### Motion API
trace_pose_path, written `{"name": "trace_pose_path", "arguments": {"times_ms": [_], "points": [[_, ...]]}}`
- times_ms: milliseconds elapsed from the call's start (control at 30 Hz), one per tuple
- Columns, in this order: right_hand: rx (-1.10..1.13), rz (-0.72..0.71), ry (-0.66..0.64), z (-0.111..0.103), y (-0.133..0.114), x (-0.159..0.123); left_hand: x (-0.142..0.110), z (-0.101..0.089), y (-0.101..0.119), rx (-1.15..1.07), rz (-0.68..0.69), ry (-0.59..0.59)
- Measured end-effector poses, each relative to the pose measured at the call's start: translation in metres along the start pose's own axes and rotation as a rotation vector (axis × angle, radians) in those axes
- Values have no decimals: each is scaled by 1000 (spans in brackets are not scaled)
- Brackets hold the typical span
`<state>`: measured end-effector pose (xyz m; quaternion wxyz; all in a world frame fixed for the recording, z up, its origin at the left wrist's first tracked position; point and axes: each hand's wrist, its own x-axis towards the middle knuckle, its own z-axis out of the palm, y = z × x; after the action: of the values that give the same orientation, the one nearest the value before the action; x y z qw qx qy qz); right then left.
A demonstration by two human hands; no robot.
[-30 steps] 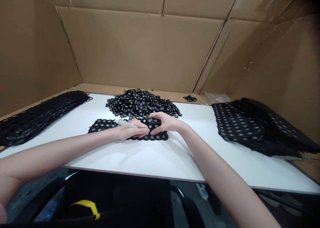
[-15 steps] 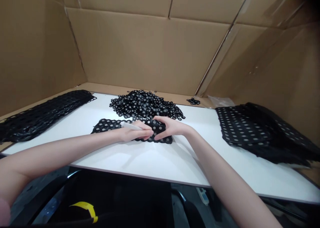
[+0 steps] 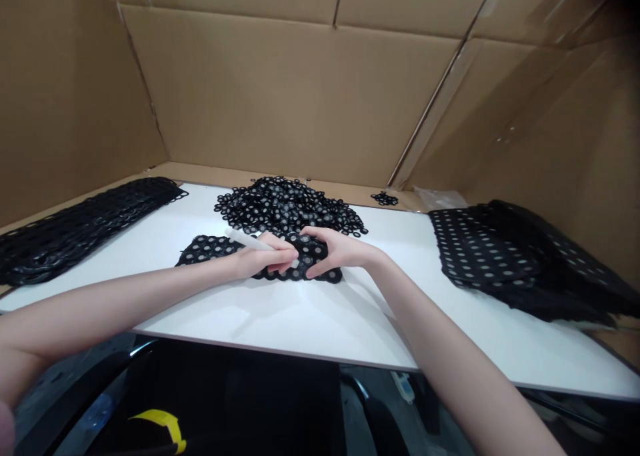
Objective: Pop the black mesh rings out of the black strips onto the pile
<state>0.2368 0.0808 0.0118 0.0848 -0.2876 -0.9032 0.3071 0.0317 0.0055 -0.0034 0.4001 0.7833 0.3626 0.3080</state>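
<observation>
A black sheet with rows of round holes (image 3: 210,245) lies flat on the white table, partly covered by my hands. My left hand (image 3: 263,257) is closed around a white pen-like tool (image 3: 249,240), its rear end sloping up to the left. The tool's tip is near the middle of the sheet; whether it touches a hole I cannot tell. My right hand (image 3: 335,251) rests on the sheet's right part, thumb and forefinger spread apart, a little right of the left fingertips. Behind both hands rises a heap of small black rings (image 3: 290,203).
A long black perforated bundle (image 3: 95,223) lies at the left. More black perforated sheets (image 3: 500,256) are stacked at the right. A few black rings (image 3: 385,198) and clear plastic (image 3: 440,198) sit at the back. Cardboard walls (image 3: 280,89) enclose the white table (image 3: 280,323).
My left hand with the pen-like tool has shifted slightly left, widening the gap to my right hand. The right hand stays on the sheet. The whole view has shifted slightly.
</observation>
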Motion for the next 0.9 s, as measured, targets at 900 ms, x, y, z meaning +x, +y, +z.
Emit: {"name": "trace_pose_path", "arguments": {"times_ms": [900], "points": [[-43, -22, -19, 0, 5, 1, -2, 6, 10, 9, -29, -117]]}}
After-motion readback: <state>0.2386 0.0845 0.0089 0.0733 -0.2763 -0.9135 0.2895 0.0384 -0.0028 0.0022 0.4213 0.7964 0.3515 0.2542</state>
